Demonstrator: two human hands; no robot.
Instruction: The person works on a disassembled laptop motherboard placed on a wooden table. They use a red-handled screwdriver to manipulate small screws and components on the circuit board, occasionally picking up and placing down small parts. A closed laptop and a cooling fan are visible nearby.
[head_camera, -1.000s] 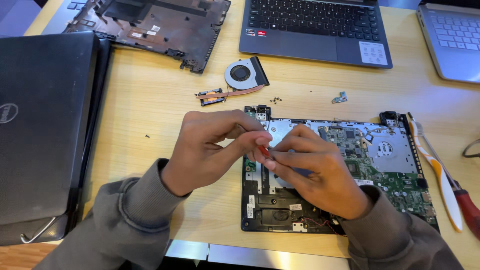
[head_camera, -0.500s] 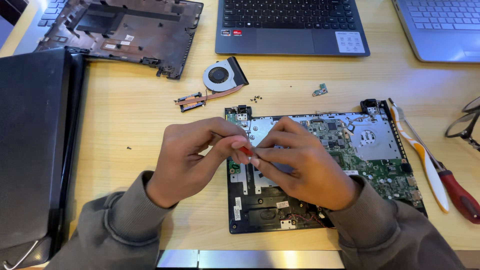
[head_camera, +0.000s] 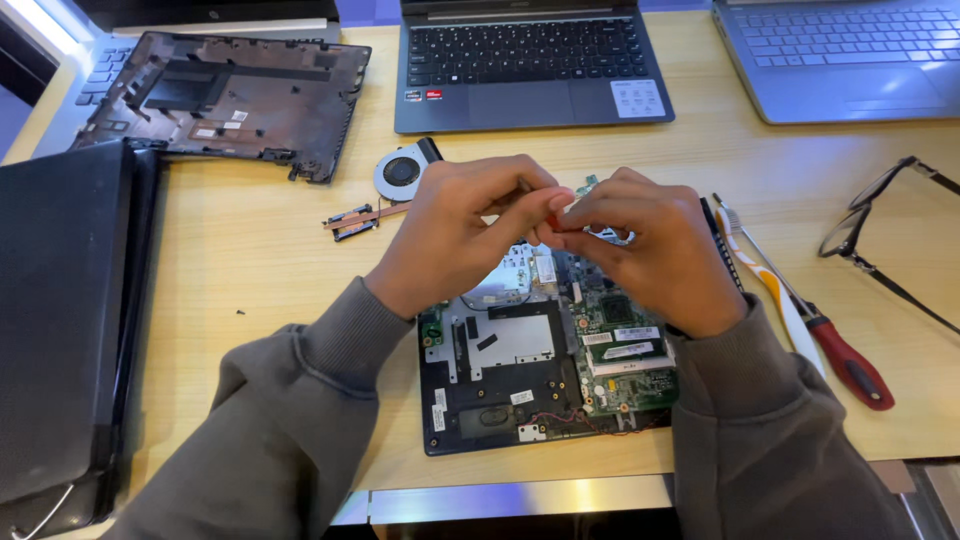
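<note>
Green board (head_camera: 620, 345) lies in the opened laptop (head_camera: 500, 380) on the desk (head_camera: 250, 250). Above it, left hand (head_camera: 455, 235) and right hand (head_camera: 650, 250) meet, fingertips pinched together; what their grip holds I cannot tell.

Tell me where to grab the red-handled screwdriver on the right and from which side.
Take the red-handled screwdriver by its thick red handle, coming from above. It lies flat on the table, handle toward the near edge and clear of the right hand; the thin shaft offers little purchase.
</note>
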